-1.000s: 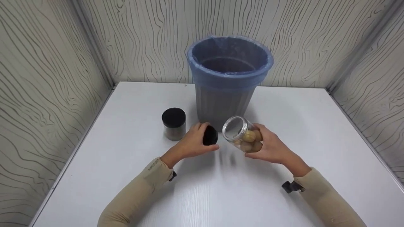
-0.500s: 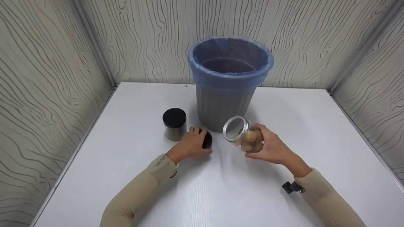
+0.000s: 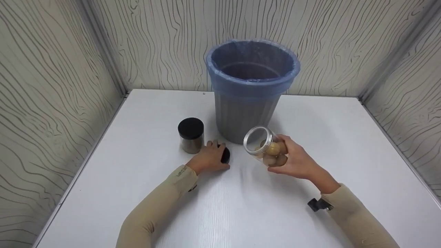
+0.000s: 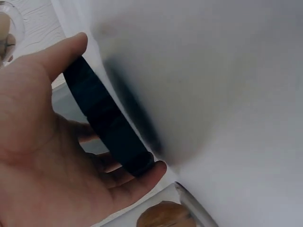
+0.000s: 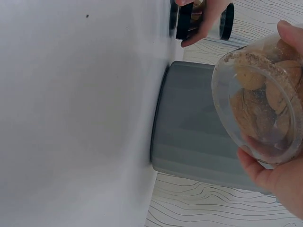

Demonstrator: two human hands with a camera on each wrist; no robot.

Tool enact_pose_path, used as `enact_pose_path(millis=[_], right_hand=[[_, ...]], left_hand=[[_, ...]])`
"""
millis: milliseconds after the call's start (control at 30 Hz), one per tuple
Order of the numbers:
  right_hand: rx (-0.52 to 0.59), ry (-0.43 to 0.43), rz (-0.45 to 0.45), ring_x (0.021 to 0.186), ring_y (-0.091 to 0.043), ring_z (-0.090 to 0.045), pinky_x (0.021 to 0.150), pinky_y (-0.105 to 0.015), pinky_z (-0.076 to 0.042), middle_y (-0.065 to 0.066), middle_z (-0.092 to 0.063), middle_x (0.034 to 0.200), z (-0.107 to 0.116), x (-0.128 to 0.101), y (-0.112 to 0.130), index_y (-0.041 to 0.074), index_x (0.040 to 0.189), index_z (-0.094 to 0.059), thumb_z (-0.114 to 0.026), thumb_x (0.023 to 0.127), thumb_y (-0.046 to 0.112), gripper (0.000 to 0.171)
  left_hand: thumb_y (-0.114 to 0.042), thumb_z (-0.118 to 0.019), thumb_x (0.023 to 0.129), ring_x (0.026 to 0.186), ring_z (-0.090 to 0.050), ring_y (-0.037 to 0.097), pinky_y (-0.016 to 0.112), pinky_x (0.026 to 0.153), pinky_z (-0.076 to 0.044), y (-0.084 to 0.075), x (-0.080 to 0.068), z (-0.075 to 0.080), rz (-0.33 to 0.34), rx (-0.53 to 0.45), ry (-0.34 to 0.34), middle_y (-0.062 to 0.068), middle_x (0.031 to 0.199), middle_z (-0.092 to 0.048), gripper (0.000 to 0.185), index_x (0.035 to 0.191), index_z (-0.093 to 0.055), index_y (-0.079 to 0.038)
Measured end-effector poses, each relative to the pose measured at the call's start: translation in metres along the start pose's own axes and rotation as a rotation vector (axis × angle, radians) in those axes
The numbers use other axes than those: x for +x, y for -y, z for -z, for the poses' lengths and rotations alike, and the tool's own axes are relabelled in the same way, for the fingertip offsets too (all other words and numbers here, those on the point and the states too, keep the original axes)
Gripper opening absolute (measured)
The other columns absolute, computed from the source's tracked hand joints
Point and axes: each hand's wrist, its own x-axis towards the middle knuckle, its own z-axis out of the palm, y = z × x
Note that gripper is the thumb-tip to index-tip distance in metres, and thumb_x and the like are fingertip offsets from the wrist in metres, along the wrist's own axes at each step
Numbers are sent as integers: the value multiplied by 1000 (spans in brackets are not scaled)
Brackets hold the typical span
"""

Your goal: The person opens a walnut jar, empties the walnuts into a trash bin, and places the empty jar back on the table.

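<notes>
My left hand (image 3: pixel 208 160) grips a round black lid (image 3: pixel 225 155) by its edge. In the left wrist view the lid (image 4: pixel 106 118) stands on edge in the picture, thumb on one side and fingers on the other, close over the table with its shadow beside it. My right hand (image 3: pixel 299 162) holds a clear, lidless jar (image 3: pixel 255 138), tilted with its mouth toward the left. Several round brown things that look like walnuts (image 3: pixel 273 148) lie in it. In the right wrist view crumbs show round the jar's base (image 5: pixel 222 87).
A second clear jar (image 3: pixel 193 145) with a black lid on stands left of my left hand. Behind both hands is a grey bin (image 3: pixel 241 117) with a blue bag liner (image 3: pixel 253 88) folded over its rim. Patterned walls (image 3: pixel 165 44) enclose the white table (image 3: pixel 213 213).
My left hand has moved left, away from the open jar, and lower toward the table with the lid. My right hand and its jar have stayed nearly in place.
</notes>
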Motion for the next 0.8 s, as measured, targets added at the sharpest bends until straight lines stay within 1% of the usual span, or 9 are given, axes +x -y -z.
enact_pose_path(millis=[100, 267, 500, 600, 800], right_hand=[[-6, -3, 10, 110, -18, -51, 90, -46, -43, -4, -52, 125, 0, 0, 0, 5, 138, -36, -89, 61, 36, 98], [-14, -8, 15, 109, -21, -52, 90, -47, -42, -6, -52, 124, 0, 1, -1, 2, 138, -35, -89, 61, 38, 101], [-3, -20, 1, 111, -20, -51, 91, -46, -42, -6, -52, 126, 0, 0, 0, 4, 139, -35, -90, 60, 35, 100], [-6, -24, 8, 112, -20, -51, 91, -46, -42, -6, -51, 126, 0, 1, 0, 4, 139, -35, -90, 60, 34, 100], [-3, -16, 11, 111, -20, -50, 91, -48, -42, -7, -51, 127, 1, 2, 2, 4, 139, -35, -89, 61, 35, 100]], left_hand=[[-54, -65, 81, 118, -39, 33, 44, 96, -39, 1, 2, -1, 7, 7, -2, 20, 133, -40, 83, 143, -37, -5], [-55, -64, 81, 117, -40, 33, 44, 94, -40, 2, 6, -2, -3, 33, -4, 20, 132, -41, 84, 141, -39, -2], [-58, -64, 80, 116, -41, 32, 44, 93, -41, 3, 7, -4, -15, 35, -23, 20, 130, -43, 86, 140, -40, -2], [-59, -65, 79, 115, -41, 32, 44, 93, -41, 3, 7, -4, -19, 34, -33, 20, 129, -43, 87, 140, -40, -2], [-61, -63, 79, 114, -42, 32, 44, 91, -42, 4, 8, -5, -24, 70, -38, 20, 128, -44, 88, 139, -41, -2]])
